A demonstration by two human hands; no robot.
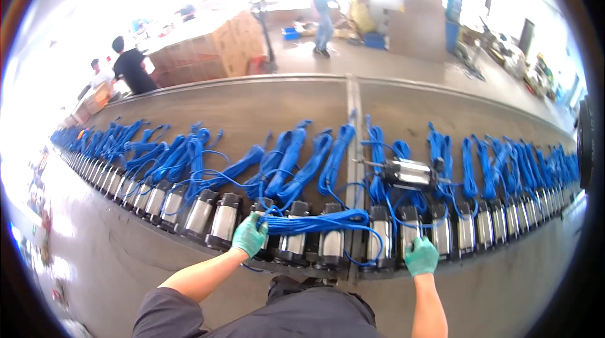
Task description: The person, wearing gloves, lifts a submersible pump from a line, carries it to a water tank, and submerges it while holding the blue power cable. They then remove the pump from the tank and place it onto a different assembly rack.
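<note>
A long row of cylindrical motors (pixel 220 219) with brushed silver bodies and black end caps is lined along the near edge of a brown tabletop (pixel 252 111), each trailed by a glossy blue coiled cable bundle (pixel 334 155) laid toward the far side. The left hand (pixel 249 235), in a green knitted glove, is closed in a narrow grip around one end of a blue cable bundle (pixel 315 221) stretched sideways across the motor tops just right of it. The right hand (pixel 421 256), gloved alike, is rested on the near end of a motor (pixel 413 227) further right, its grip curled, though whether anything is held cannot be told; one motor (pixel 409 173) is seen lying crosswise further off.
</note>
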